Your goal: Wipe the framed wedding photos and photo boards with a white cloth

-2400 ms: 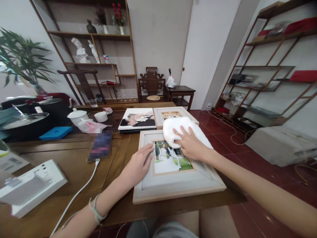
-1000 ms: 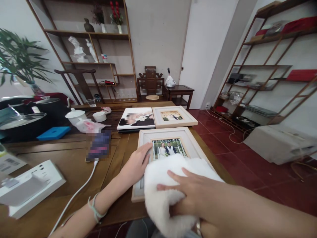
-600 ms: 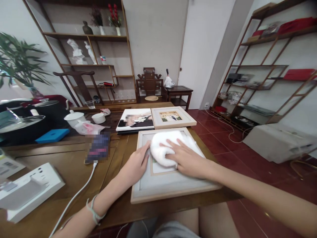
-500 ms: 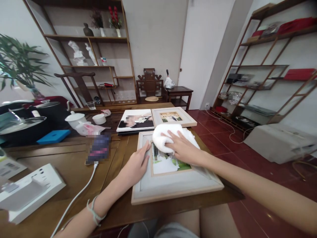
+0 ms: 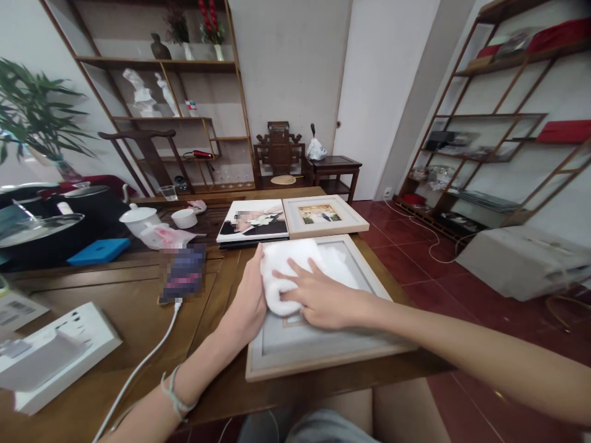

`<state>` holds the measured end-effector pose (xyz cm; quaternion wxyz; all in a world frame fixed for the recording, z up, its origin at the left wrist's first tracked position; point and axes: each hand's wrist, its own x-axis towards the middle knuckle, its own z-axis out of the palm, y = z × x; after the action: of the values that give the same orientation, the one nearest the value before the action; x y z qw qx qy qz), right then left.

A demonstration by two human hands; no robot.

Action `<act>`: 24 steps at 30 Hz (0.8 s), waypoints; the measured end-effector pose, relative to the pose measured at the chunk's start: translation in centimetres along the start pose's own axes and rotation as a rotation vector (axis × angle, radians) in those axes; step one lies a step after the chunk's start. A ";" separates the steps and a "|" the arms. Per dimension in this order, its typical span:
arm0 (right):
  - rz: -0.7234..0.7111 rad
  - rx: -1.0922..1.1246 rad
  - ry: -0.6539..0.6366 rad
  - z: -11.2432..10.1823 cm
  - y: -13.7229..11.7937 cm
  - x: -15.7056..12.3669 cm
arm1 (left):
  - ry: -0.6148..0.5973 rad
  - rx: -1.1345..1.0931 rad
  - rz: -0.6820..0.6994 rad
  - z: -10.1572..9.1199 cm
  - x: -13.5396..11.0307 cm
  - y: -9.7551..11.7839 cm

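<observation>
A light wooden picture frame (image 5: pixel 281 347) lies flat near the table's front edge, its inner picture mostly covered. My left hand (image 5: pixel 249 298) holds the frame's left side, with the thumb and fingers at its edge. On the glass is a folded white towel (image 5: pixel 279 258), bunched thick at its left end. My right hand (image 5: pixel 323 298) presses the towel down with fingers spread across it, close to my left hand. Behind the towel, a second framed picture (image 5: pixel 323 231) and a white-edged photo panel (image 5: pixel 253 237) lie side by side.
To the left are a phone (image 5: pixel 184 274) on a white cable, a white power strip (image 5: pixel 69 354), a blue box (image 5: pixel 99 251), white cups and dark pots (image 5: pixel 46 231). The wooden table (image 5: pixel 207 400) ends just beyond the frame's right side. Shelves (image 5: pixel 498 117) stand behind, right.
My right hand has dragged the towel left and toward me, covering most of the inner picture. My left hand has shifted slightly left along the frame's edge.
</observation>
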<state>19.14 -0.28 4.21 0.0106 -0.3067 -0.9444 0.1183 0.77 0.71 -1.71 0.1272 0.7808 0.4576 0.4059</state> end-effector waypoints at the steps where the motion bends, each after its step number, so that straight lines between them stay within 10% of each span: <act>1: -0.046 0.035 -0.046 -0.4 -0.3 -1.2 | -0.022 0.014 -0.011 0.0 0.0 0.1; 5: -0.096 0.161 -0.197 -2.2 -1.2 -6.1 | -0.078 0.110 -0.035 -0.2 0.1 0.7; 9: 0.176 0.150 -0.226 -3.6 -0.2 -9.5 | -0.033 0.195 -0.139 -0.1 0.0 0.4; 17: 0.282 -0.068 0.169 0.0 6.1 -10.6 | -0.085 0.096 -0.377 -0.2 0.4 0.1; 24: 0.154 -0.176 0.326 3.3 5.7 -10.4 | -0.163 -0.380 -0.777 -1.4 1.8 0.8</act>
<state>30.57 -2.64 0.24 0.1275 -0.3931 -0.9105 -0.0155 0.67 1.48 0.52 0.4474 0.5427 0.6231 0.3421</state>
